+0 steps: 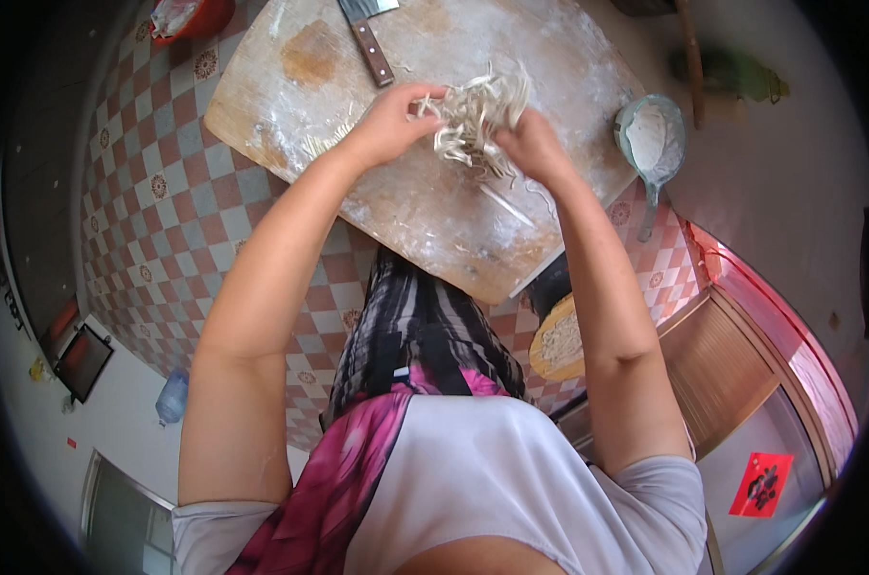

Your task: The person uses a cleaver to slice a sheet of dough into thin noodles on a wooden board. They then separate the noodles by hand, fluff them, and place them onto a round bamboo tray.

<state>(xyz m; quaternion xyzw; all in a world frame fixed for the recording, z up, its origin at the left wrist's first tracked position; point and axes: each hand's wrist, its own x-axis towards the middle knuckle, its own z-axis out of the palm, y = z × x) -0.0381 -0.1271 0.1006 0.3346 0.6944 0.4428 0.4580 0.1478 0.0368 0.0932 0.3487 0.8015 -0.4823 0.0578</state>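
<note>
A loose bunch of cut raw noodles [481, 108] is lifted and blurred between my hands above a floured wooden board [420, 215]. My left hand [398, 122] is at the bunch's left side, its thumb and fingers apart with strands by their tips. On the right, my right hand [531, 144] has its fingers curled against the noodles, gripping strands. More cut noodles [326, 140] lie on the board beside my left forearm. A cleaver with a brown riveted handle [372, 54] rests above my left hand. Single strands and flour are scattered on the board.
A long-handled scoop of flour [650, 136] sits by the board's right edge. Below the board's right corner, a round yellow tray [560, 338] bears noodles. A red bowl [190, 18] stands at the upper left. The board's near corner points towards my waist.
</note>
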